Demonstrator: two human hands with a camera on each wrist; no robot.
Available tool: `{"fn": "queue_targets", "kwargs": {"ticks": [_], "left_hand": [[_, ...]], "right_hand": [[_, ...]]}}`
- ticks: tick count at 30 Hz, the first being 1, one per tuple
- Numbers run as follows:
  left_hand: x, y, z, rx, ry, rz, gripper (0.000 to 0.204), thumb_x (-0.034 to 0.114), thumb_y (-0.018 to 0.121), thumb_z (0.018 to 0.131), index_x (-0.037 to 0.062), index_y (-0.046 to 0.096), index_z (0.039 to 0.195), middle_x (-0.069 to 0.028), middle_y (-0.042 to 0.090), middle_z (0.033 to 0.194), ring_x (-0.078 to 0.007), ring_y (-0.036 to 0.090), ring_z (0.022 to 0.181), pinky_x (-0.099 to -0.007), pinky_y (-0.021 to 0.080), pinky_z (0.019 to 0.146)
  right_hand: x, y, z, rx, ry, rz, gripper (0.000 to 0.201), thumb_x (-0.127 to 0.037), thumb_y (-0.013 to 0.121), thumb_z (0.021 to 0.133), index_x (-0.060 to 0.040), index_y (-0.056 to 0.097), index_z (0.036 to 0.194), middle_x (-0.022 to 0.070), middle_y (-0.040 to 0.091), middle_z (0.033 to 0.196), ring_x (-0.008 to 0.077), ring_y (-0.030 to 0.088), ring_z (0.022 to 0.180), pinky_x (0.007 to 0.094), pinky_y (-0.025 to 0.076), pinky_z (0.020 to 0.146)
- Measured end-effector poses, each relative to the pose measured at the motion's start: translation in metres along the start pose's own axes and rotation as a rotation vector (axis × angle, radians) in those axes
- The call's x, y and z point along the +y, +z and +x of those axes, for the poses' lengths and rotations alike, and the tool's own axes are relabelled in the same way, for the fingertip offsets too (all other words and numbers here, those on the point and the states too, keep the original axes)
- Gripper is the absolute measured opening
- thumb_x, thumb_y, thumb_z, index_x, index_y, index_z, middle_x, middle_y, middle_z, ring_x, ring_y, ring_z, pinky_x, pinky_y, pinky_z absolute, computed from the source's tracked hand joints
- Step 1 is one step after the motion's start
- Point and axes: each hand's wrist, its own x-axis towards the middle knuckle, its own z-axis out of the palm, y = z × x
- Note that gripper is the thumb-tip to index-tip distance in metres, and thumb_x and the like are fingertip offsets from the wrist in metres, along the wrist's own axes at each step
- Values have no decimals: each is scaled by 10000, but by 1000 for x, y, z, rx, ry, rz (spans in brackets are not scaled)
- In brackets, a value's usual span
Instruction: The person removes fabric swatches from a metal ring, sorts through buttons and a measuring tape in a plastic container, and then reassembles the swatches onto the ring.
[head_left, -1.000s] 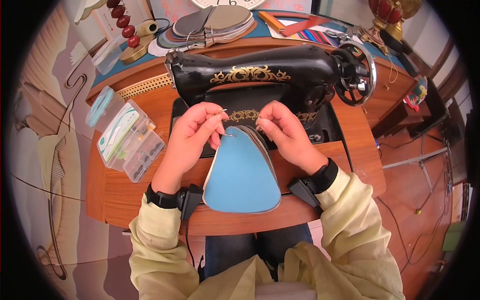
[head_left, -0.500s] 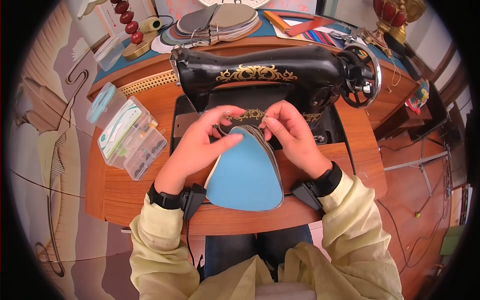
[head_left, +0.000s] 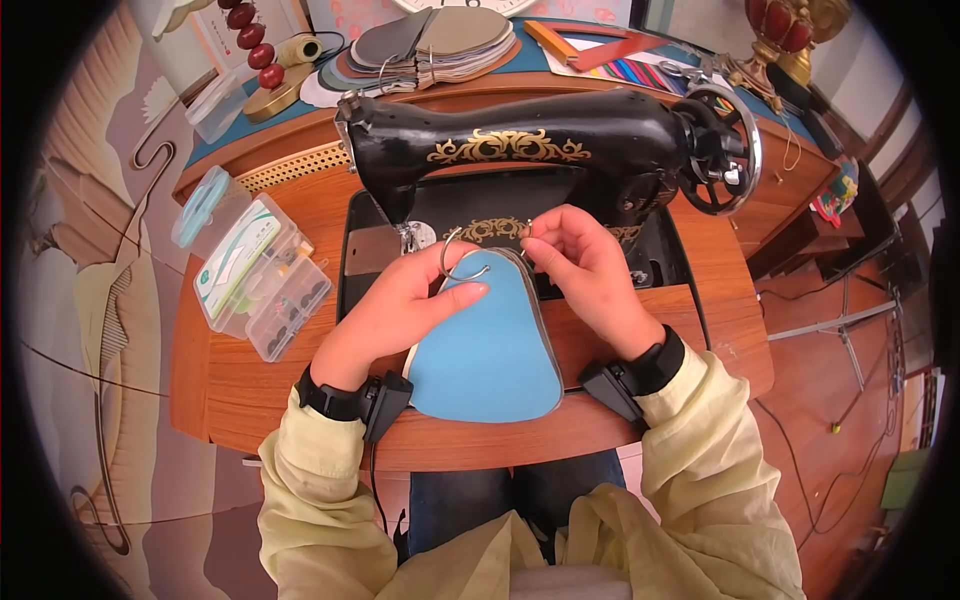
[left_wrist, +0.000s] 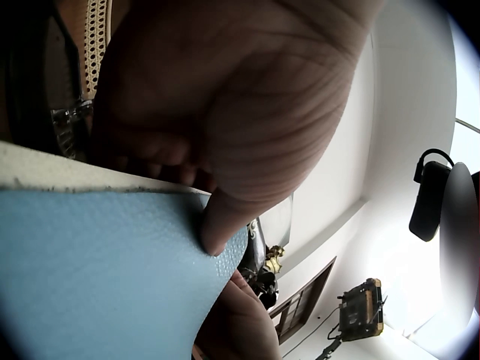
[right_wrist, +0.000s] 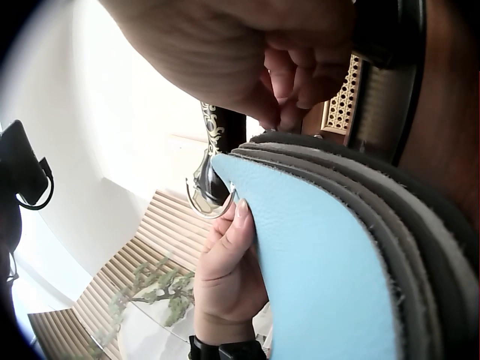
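Note:
A fan of leather swatches hangs tip-up, its blue swatch [head_left: 490, 350] facing me and grey ones [right_wrist: 360, 187] layered behind. My left hand [head_left: 405, 305] grips the stack near its upper left edge, thumb pressed on the blue face. An opened metal ring [head_left: 443, 262] passes through the hole at the blue tip, one end standing free above the left hand. Beside the tip on the right, my right hand [head_left: 583, 265] pinches something small and shiny between thumb and fingertips; I cannot tell what it is.
Behind the hands stands a black sewing machine [head_left: 510, 145] with gold ornament. At the left sits an opened clear plastic box [head_left: 240, 290] of small parts. Further back lie another ringed swatch pile [head_left: 465, 30], a thread spool [head_left: 300, 48] and a red triangle ruler [head_left: 625, 52].
My left hand has let go of the ring's end, opened, and taken hold of the swatch stack near its tip. The right hand keeps its pinch at almost the same place.

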Motion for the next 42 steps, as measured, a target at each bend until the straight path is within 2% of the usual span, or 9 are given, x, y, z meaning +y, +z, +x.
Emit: {"fn": "queue_targets", "kwargs": {"ticks": [2, 8, 11, 14, 17, 20, 23, 29, 42], "left_hand": [[-2, 0, 1, -9, 16, 23, 264, 142, 585, 961, 24, 558, 1195, 6, 619, 1042, -50, 567, 937, -229, 484, 815], [-1, 1, 0, -18, 0, 91, 294, 185, 551, 984, 41, 522, 1240, 5, 603, 1059, -57, 551, 956, -229, 466, 844], [2, 4, 1, -20, 52, 201, 333, 212, 534, 996, 39, 499, 1279, 8, 596, 1069, -64, 545, 968, -231, 454, 861], [4, 3, -2, -18, -12, 86, 311, 235, 494, 1010, 34, 519, 1247, -43, 603, 1048, -103, 549, 955, -275, 461, 849], [5, 4, -3, 16, 11, 146, 318, 256, 481, 1016, 29, 530, 1233, -51, 609, 1032, -110, 560, 936, -273, 467, 827], [1, 2, -2, 34, 26, 160, 308, 249, 485, 1015, 21, 543, 1215, -47, 614, 1012, -110, 566, 906, -269, 474, 802], [2, 3, -2, 45, 53, 186, 303, 237, 509, 1003, 16, 551, 1205, -42, 618, 998, -104, 569, 888, -260, 478, 785], [6, 8, -3, 26, 38, 90, 308, 224, 576, 967, 4, 567, 1183, -41, 616, 996, -91, 570, 883, -250, 482, 762], [8, 6, -1, 8, 101, 269, 337, 231, 679, 893, 6, 588, 1126, -76, 633, 983, -132, 594, 861, -278, 493, 730]], "right_hand": [[4, -1, 1, -8, 13, -2, 75, -66, 632, 913, -28, 581, 954, -7, 625, 848, 45, 576, 727, 200, 488, 664], [0, -1, -1, -54, 84, 245, 64, -38, 638, 901, -29, 579, 921, 17, 657, 894, 45, 606, 754, 197, 492, 657], [-2, -1, -1, -38, 95, 205, 70, -33, 643, 896, -28, 578, 922, 21, 660, 898, 43, 610, 755, 194, 490, 650], [1, -2, -1, -9, 48, 144, 77, -34, 649, 892, -33, 577, 919, 24, 666, 911, 40, 612, 750, 189, 485, 640], [2, -2, -1, -20, 30, 124, 79, -32, 651, 890, -37, 576, 916, 24, 670, 916, 42, 616, 753, 184, 478, 634], [-4, -2, -2, -59, 80, 224, 80, -24, 649, 888, -39, 574, 911, 21, 671, 917, 40, 615, 752, 178, 471, 630], [-4, -3, -2, -73, 100, 242, 81, -11, 645, 886, -39, 573, 908, 20, 669, 913, 34, 613, 760, 177, 466, 624], [-1, 2, -3, -9, -26, 155, 87, 1, 642, 877, -35, 564, 889, 6, 652, 857, 18, 593, 730, 172, 463, 621], [-9, 5, -7, -12, -16, 117, 84, -16, 652, 870, -25, 573, 842, -12, 636, 759, 14, 583, 665, 168, 460, 589]]}}
